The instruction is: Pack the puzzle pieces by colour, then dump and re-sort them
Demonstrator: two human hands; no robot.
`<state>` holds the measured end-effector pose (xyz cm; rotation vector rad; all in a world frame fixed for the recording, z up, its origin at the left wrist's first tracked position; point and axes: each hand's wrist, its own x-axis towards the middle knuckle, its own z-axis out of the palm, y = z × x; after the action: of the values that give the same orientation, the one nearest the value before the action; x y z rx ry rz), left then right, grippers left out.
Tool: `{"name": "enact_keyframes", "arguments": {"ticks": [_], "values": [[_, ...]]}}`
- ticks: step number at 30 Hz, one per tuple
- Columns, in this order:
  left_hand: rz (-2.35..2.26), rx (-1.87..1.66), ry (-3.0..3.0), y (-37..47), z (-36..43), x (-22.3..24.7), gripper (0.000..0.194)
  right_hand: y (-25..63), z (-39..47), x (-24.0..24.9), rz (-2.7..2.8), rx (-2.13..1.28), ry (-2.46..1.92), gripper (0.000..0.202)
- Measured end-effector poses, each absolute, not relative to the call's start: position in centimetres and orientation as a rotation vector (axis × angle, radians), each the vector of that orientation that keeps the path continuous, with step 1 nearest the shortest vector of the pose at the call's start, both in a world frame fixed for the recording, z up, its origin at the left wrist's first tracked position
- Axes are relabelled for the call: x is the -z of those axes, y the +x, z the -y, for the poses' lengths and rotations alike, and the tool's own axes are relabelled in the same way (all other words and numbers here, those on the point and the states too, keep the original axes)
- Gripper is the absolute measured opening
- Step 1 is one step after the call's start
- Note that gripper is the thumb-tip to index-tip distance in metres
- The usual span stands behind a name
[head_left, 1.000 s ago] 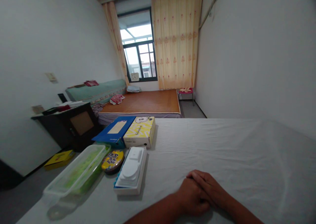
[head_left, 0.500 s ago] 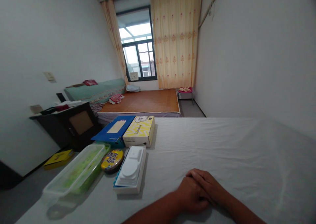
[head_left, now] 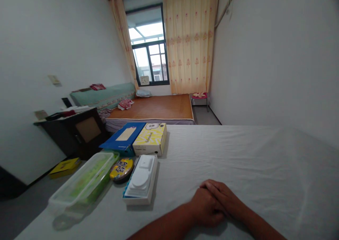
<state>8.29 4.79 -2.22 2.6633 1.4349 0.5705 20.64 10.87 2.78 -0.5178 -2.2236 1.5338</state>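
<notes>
My left hand [head_left: 205,206] and my right hand [head_left: 222,197] are clasped together on the white cloth of the table [head_left: 238,155]. The right hand lies over the left, its fingers wrapped across the left's closed fingers, which are partly hidden. No object shows in either one. To the left of them is a narrow open white box [head_left: 140,200] with a white plastic device [head_left: 141,178] in it. Beside that box lies a round yellow tin [head_left: 122,169] with a dark side.
A clear lidded plastic container [head_left: 84,180] with green contents stands at the table's left. Behind are a blue box [head_left: 123,137] and a yellow-and-white box [head_left: 150,139]. Beyond the table are a bed [head_left: 159,107] and a dark cabinet [head_left: 71,132]; a yellow box [head_left: 65,167] lies on the floor.
The view has shifted very slightly, with the table items appearing a little higher. Both hands stay clasped in the same place, and nothing on the table has been moved.
</notes>
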Motion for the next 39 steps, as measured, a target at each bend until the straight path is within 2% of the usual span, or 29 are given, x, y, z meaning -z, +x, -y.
{"name": "enact_keyframes", "arguments": {"ticks": [12,39], "values": [[-1.458,-0.556,2.638,8.21,-4.71,2.34,0.02,20.63,-10.91,-2.94,2.246,-1.518,-0.539,0.057],[-1.448,-0.506,2.67,8.3,-4.77,2.03,0.022,20.7,-11.14,-2.71,2.268,-1.499,-0.505,0.051]]}}
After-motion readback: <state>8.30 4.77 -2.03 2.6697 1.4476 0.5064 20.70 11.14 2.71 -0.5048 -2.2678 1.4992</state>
